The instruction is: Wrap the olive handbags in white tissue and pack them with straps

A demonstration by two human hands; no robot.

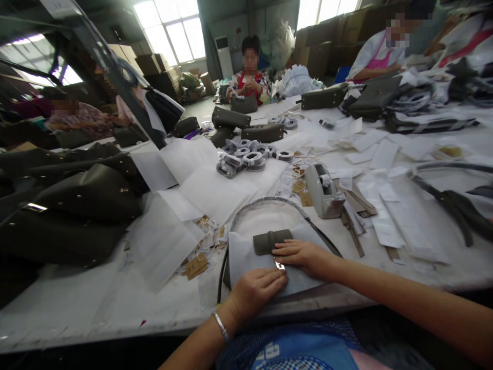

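Resting palms-down, fingers straight, gripping nothing, left hand (257, 290) and right hand (304, 255) near shiny metal clasp (280, 265), dark olive leather-like bag (269, 243) beneath, mostly covered by white paper (244, 257), along white table (173, 308) edge.

Touching my right grip (302, 256), the small flap (263, 244) looks like leather or imitation leather, smooth with a low sheen; the clasp (280, 266) is glossy metal. The sheet (241, 257) beneath looks like thin, matt paper. My bracelet (221, 326) is polished metal. The tape dispenser (314, 185) seems smooth, dull plastic. The coils' wrapping (254, 158) shines like plastic film, while the tags (196, 266) are matt card. Leather-look handbags (96, 198) carry bright metal studs (124, 190).
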